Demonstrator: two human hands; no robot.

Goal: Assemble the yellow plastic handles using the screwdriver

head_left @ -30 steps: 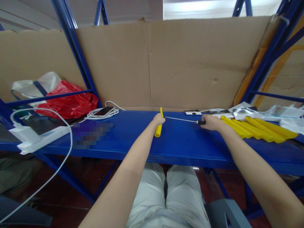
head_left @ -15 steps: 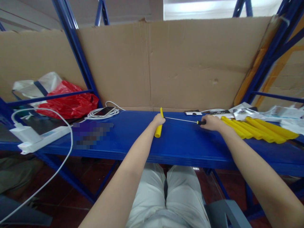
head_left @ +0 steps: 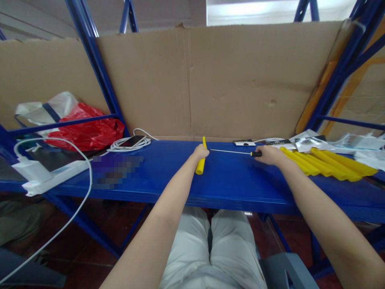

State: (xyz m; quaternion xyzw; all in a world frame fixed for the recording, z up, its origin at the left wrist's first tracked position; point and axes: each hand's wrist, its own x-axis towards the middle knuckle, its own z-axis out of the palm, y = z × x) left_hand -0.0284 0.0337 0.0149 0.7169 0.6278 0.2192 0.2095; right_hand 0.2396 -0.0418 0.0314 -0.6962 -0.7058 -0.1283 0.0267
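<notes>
Wrapped round the middle of a yellow tube [head_left: 200, 166] is my left hand [head_left: 201, 152], just over the blue tabletop [head_left: 168, 176]. The tube's ends show above and below the fingers. My right hand [head_left: 266, 155] is closed on the black and yellow handle of a screwdriver [head_left: 230, 151]. Its long thin shaft points left, and the tip reaches the tube beside my left fingers; whether it enters the tube I cannot tell. Several more yellow tubes [head_left: 327, 163] lie side by side by my right wrist.
White cable coils and a phone [head_left: 134, 140] lie at the back left, near a red plastic bag [head_left: 87, 128]. A white power strip [head_left: 57, 176] sits at the left edge. Small packets [head_left: 311, 143] lie at the back right. Cardboard [head_left: 240, 80] stands behind the table.
The screwdriver's handle and my right hand have shifted very slightly to the right. My left hand and the yellow tube stay in nearly the same place.
</notes>
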